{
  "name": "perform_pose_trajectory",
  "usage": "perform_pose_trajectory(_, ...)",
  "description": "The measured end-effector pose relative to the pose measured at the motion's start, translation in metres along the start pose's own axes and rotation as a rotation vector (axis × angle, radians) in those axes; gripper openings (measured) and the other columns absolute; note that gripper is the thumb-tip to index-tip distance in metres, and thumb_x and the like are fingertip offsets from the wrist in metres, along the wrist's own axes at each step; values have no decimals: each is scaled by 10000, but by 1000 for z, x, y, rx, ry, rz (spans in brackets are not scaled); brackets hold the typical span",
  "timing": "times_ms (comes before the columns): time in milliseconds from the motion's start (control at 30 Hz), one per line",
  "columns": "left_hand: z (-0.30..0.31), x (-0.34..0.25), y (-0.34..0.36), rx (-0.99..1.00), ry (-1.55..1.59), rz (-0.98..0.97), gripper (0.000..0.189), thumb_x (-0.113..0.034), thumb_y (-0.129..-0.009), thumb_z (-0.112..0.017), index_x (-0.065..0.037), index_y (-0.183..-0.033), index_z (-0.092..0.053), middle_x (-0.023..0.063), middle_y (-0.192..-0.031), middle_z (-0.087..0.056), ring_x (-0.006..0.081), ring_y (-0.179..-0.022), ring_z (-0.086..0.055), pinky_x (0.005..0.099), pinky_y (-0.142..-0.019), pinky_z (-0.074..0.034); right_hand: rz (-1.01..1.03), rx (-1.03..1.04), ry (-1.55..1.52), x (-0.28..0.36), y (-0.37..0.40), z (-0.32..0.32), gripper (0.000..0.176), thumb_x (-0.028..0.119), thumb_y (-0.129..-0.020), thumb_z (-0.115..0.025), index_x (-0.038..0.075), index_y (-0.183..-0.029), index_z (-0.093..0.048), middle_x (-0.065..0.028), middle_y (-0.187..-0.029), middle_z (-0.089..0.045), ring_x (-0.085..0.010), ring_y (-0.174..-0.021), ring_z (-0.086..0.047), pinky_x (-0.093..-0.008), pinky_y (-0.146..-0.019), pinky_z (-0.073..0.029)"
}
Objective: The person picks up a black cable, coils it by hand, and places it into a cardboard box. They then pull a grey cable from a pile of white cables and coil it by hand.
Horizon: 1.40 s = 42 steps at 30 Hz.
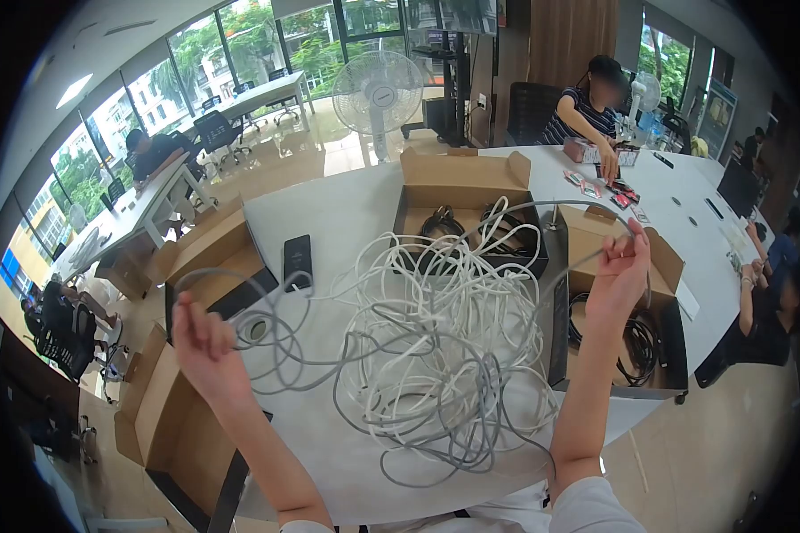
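A large tangle of white cable (418,311) lies on the white table, with loops of grey cable (484,400) over and through it. My left hand (206,342), raised at the left of the pile, has its fingers closed on a grey loop. On the right, above an open box, my right hand (620,271) pinches another stretch of the grey cable, which arches over the pile between the two sides. Slack grey coils hang beside my left hand.
Open cardboard boxes stand around the pile: one behind (467,173) and one at right (667,258) with black cables, others at left (209,253). A black phone (298,262) lies on the table. Across it, a person (587,115) handles small packets; more people sit farther off.
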<state>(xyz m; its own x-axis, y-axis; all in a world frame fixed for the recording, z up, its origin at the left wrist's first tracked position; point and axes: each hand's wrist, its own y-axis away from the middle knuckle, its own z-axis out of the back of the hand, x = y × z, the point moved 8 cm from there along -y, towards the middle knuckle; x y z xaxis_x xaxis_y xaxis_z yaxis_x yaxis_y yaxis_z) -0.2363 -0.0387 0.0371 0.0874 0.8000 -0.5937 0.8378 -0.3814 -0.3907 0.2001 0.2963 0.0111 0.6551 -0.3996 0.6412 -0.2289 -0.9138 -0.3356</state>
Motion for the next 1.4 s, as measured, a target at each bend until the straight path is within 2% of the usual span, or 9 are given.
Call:
perform_pose_trajectory(167,-31,26,13,110,-207,131,275,-208,-956,-491,-2,-1126,-560,-43,-629,-354,41,-460,-264,199,-412,-186,-57,417,665,0,27,-54,218,157,-958,-463,19,-1056,-601,6,-727,-549,-54,-632,-519,-190,-551,-393)
perform_pose_trajectory(333,-20,9,11,35,-61,-92,296,-218,-993,-436,4,-1157,-542,-45,-595,-277,37,-459,-212,211,-433,-170,256,999,1210,-39,73,-82,578,162,-802,-653,34,-1319,-430,-190,-846,-613,-351,-772,-595,-400,-731,-481)
perform_pose_trajectory(467,-22,-8,14,9,-22,-257,283,-247,-1008,-415,-12,-1123,-522,-52,-595,-224,33,-469,-175,220,-448,-155,141,1025,1654,-56,77,-56,629,219,-806,-653,10,-1344,-403,-197,-860,-624,-361,-805,-595,-434,-729,-464)
perform_pose_trajectory(600,-21,-21,22,32,-38,-434,266,-255,-1010,-410,-25,-1105,-505,-57,-596,-222,35,-475,-161,222,-451,-147,212,890,1614,-9,85,-75,498,185,-818,-646,-6,-1255,-502,-146,-805,-634,-303,-724,-603,-399,-656,-465)
perform_pose_trajectory(733,-32,-21,32,54,-15,-432,238,-245,-1011,-407,-36,-1082,-495,-52,-596,-200,44,-482,-173,221,-474,-164,-113,1106,1140,11,120,-107,302,142,-815,-642,17,-1089,-617,-125,-749,-631,-249,-650,-621,-368,-622,-486)
perform_pose_trajectory(933,-50,-26,54,181,-44,-511,251,-238,-1019,-379,-36,-1058,-523,-50,-584,-189,48,-476,-160,222,-473,-160,7,1355,887,-58,158,-124,207,98,-835,-611,-6,-1015,-612,-101,-740,-638,-140,-618,-604,-273,-556,-469)
perform_pose_trajectory(1033,-49,-34,57,143,-58,-563,257,-238,-1020,-373,-41,-1044,-537,-52,-575,-193,45,-465,-155,220,-461,-153,-516,1493,803,-88,168,-112,203,156,-864,-606,-5,-989,-614,-74,-694,-621,-132,-592,-578,-274,-552,-453)
perform_pose_trajectory(1133,-44,-39,57,52,-89,-594,259,-248,-1019,-378,-52,-1026,-548,-57,-558,-193,37,-450,-146,222,-442,-134,-417,1575,805,-69,168,-120,199,153,-864,-623,-8,-980,-607,-28,-641,-588,-88,-553,-520,-248,-517,-408)
perform_pose_trajectory(1400,-38,-40,53,1,-79,-615,244,-237,-1018,-378,-32,-1036,-509,-52,-554,-193,34,-449,-153,220,-440,-138,-515,1276,440,-55,138,-116,151,107,-824,-650,3,-911,-584,17,-577,-500,-44,-541,-450,-214,-499,-354)
